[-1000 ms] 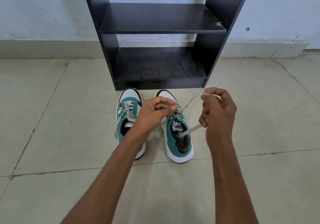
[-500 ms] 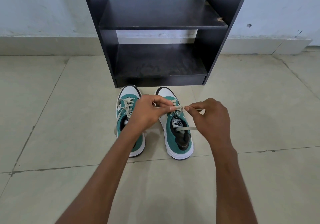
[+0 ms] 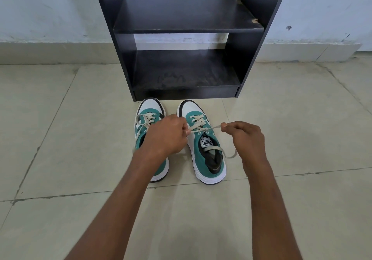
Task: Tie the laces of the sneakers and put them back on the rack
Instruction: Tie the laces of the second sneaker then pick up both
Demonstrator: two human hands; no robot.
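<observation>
My left hand (image 3: 168, 137) is closed, pinching one end of the flat beige lace (image 3: 203, 128) on the right-side teal-and-white sneaker (image 3: 203, 145); right hand (image 3: 244, 137) pinches the other end w/ fingertips, lace taut btwn them; looks like 1st knot only, bow not done; left-side sneaker (image 3: 150, 123) laces look loose; both on the tile floor (image 3: 80, 139) just in front of the black wooden rack (image 3: 187, 28); shelves bare, racking left.

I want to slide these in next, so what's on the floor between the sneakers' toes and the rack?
Nothing: the head view shows only a narrow strip of bare floor tile between the sneakers and the rack.
</observation>
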